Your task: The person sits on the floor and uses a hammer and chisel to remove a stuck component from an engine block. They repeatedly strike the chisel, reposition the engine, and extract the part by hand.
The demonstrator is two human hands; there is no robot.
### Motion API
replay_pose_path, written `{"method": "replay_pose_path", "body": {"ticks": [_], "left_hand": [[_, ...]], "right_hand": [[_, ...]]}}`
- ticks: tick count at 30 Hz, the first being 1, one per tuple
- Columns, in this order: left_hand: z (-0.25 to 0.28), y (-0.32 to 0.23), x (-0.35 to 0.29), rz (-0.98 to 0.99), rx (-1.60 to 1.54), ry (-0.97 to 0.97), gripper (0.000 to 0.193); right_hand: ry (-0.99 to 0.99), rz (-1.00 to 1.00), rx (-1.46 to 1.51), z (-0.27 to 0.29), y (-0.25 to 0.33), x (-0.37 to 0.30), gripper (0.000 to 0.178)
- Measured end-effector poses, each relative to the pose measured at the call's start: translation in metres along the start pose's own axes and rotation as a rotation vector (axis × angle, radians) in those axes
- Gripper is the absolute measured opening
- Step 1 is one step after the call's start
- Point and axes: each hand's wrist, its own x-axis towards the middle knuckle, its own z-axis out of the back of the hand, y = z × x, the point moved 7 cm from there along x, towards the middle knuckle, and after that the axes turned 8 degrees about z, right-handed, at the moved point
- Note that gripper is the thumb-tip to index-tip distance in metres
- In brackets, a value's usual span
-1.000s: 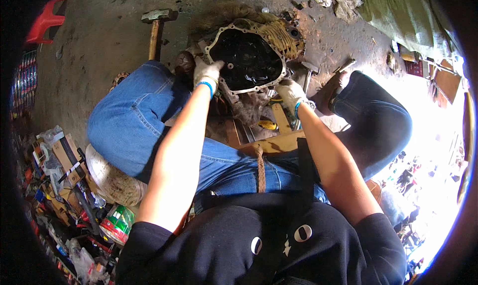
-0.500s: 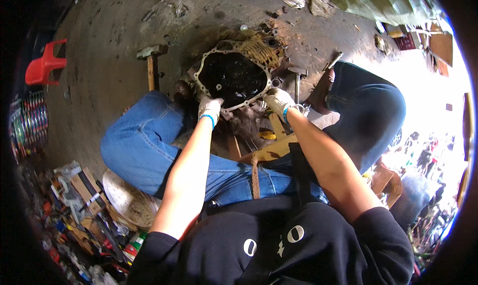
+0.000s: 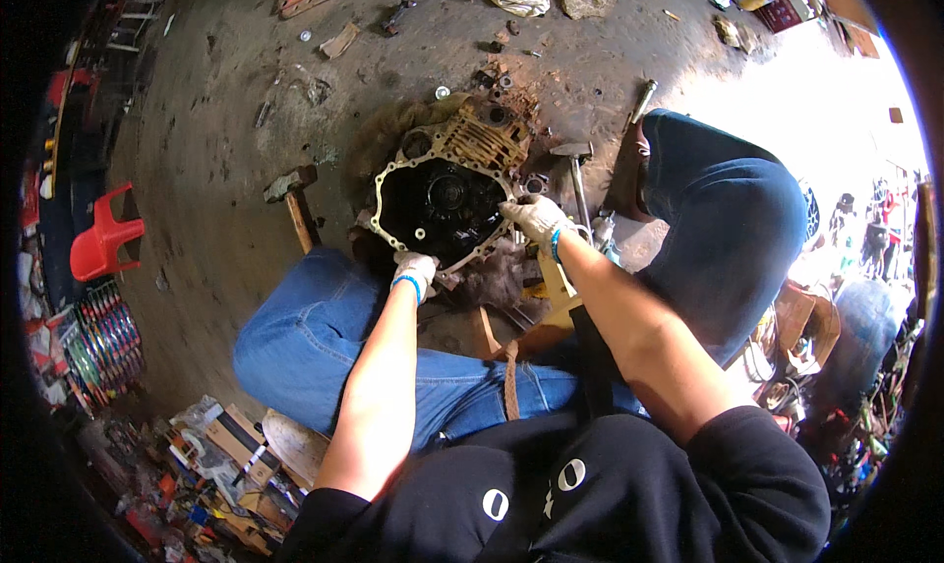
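Between my bent legs a metal gearbox housing (image 3: pixel 379 207) lies on the floor, its pale flanged rim dotted with bolt holes. Its inside is black and oily, with a round bearing seat (image 3: pixel 447 191) showing in it, and ribbed casting on the far side. My left hand (image 3: pixel 417 267), in a whitish glove, is closed on the rim's near left edge. My right hand (image 3: pixel 536 216), also gloved, grips the rim at the right side. The undersides of both hands' fingers are partly hidden. A small pale ring (image 3: pixel 420 234) sits inside, near my left hand.
One hammer (image 3: pixel 290 187) lies left of the housing, another (image 3: pixel 572 151) to its right. A metal tool (image 3: pixel 644 101) rests by my right foot. Yellow wood (image 3: pixel 554 276) is below my right hand. A red plastic stool (image 3: pixel 105 234) stands far left; clutter lines both sides.
The housing has tilted, and the dark oil that covered its inside has drawn back from the round seat. My right hand sits higher along the rim. The view has shifted too.
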Motion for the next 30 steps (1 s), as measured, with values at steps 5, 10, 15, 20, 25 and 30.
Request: {"method": "replay_pose_path", "body": {"ticks": [5, 10, 15, 20, 25, 30], "left_hand": [[-0.014, 0.032, 0.061, 0.089, -0.055, 0.097, 0.046], [-0.012, 0.046, 0.061, 0.138, -0.059, 0.101, 0.037], [0.002, 0.026, 0.014, 0.033, 0.158, 0.009, 0.032], [0.006, 0.048, 0.034, 0.096, 0.182, 0.013, 0.044], [0.008, 0.1, 0.092, 0.095, 0.212, 0.043, 0.044], [0.016, 0.126, 0.119, -0.028, 0.382, 0.152, 0.028]], "right_hand": [[-0.385, -0.054, 0.784, 0.02, -0.024, 0.036, 0.042], [-0.404, -0.171, 0.918, 0.024, -0.067, 0.128, 0.042], [-0.348, -0.137, 0.965, 0.016, -0.057, 0.159, 0.041], [-0.516, -0.503, 1.339, 0.002, -0.017, 0.11, 0.032], [-0.594, -0.352, 1.226, 0.005, 0.035, 0.067, 0.035], [-0.558, -0.161, 1.145, -0.009, 0.073, 0.015, 0.04]]}}
